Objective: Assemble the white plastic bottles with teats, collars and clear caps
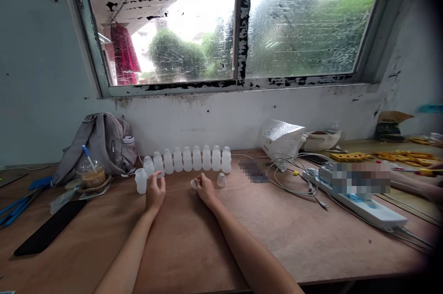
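Table [187, 248], cap [193, 184] half-hidden by right hand [206, 190]

Nine frosted bottles [187, 160] stood upright in a row, an open bottle [141, 182] near its left end, a translucent cap [222, 180] near its right. I held a whitish piece [194, 185].

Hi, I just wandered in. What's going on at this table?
Someone is handling small translucent bottles bare-handed. The left hand is beside an uncapped bottle, its fingers curved and slightly apart; whether they hold anything is hard to tell. The right hand seems to hold a small translucent cap near the tabletop. A loose cap stands to the right of that hand. Behind, a row of similar bottles stands near the wall.
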A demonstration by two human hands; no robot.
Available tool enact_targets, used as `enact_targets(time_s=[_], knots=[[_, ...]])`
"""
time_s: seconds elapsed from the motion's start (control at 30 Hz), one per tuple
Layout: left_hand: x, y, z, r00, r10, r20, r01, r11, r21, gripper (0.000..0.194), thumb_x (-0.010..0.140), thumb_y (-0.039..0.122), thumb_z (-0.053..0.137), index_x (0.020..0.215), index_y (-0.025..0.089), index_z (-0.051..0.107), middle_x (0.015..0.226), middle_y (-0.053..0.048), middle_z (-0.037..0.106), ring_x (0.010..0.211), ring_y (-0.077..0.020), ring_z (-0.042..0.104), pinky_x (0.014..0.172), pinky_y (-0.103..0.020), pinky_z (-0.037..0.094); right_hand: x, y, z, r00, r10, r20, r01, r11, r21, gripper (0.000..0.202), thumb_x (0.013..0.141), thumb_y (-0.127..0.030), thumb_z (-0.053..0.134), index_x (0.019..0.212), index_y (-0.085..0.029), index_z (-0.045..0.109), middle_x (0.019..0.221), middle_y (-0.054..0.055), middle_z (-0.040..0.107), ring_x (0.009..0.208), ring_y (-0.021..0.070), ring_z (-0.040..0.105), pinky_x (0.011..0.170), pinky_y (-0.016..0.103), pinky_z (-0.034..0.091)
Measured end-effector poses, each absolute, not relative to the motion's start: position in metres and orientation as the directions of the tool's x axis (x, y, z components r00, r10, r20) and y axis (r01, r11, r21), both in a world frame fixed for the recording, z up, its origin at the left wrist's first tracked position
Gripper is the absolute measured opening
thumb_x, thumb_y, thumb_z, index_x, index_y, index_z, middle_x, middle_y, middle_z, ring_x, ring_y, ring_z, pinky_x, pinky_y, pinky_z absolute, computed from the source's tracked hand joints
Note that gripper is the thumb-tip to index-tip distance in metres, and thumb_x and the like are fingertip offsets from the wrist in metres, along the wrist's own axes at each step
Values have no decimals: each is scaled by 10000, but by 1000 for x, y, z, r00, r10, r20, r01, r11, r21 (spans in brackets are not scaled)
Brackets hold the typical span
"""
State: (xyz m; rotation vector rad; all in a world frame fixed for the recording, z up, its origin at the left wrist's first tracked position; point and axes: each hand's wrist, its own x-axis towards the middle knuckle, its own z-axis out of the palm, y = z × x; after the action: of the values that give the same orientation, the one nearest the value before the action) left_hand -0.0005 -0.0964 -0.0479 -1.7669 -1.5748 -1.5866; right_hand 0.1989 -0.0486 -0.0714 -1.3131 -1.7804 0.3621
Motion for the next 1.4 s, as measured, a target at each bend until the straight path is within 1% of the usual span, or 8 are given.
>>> enact_targets(time_s=[0.1,0.2,0.27,0.43,0.73,1.07,1.27,1.4], knots=[[26,-101,-55,146,666,731,815,-500,293,326,769,213,457,1094,185,456,1048,-76,540,1002,-221,483,884,-385,377,195,-53,-70,-117,850,513,618,467,-632,96,802,-245,413,768,-198,490,713,24,592,656,147,528,553,213,303],[45,-104,-59,275,738,616,798,-533,282,491,727,247,523,1193,180,385,1156,-81,495,1065,-227,444,906,-384,360,189,-59,-69,-176,815,553,598,534,-597,111,809,-233,399,762,-196,491,691,25,591,636,145,526,552,210,308],[51,-104,-60,281,774,568,803,-514,303,517,718,255,533,1205,175,379,1166,-84,495,1063,-229,444,899,-381,362,185,-63,-69,-219,789,573,579,578,-575,121,815,-236,392,762,-195,493,689,26,590,632,144,524,553,209,314],[51,-101,-61,234,819,524,827,-450,336,345,736,200,491,1080,165,492,984,-80,583,924,-212,514,805,-341,407,177,-71,-68,-335,732,593,535,666,-520,137,829,-202,354,803,-196,488,699,23,576,647,143,520,576,211,330],[49,-98,-62,186,831,524,848,-406,342,347,788,213,400,1126,152,444,907,-82,581,859,-204,535,762,-321,416,174,-73,-69,-416,682,601,526,720,-453,190,798,-113,334,945,-175,437,874,80,566,802,175,519,659,253,386],[47,-92,-63,108,870,481,866,-320,385,377,761,243,450,1136,201,442,995,-70,575,932,-208,527,811,-328,388,174,-59,-79,-405,648,645,437,757,-486,277,759,-56,329,1011,-159,383,904,94,558,847,180,523,732,302,413],[44,-94,-60,126,879,460,845,-338,415,414,734,222,485,1145,211,435,1060,-68,559,1002,-216,501,857,-339,368,177,-53,-84,-358,662,658,428,743,-515,289,724,-40,352,971,-182,397,876,68,554,808,176,530,720,287,411],[43,-92,-62,165,850,500,837,-389,384,389,750,233,481,1136,209,445,1104,-61,551,1034,-202,480,884,-341,352,178,-50,-85,-327,683,653,445,721,-531,262,737,-58,354,959,-192,392,842,56,539,785,179,528,701,283,411]])
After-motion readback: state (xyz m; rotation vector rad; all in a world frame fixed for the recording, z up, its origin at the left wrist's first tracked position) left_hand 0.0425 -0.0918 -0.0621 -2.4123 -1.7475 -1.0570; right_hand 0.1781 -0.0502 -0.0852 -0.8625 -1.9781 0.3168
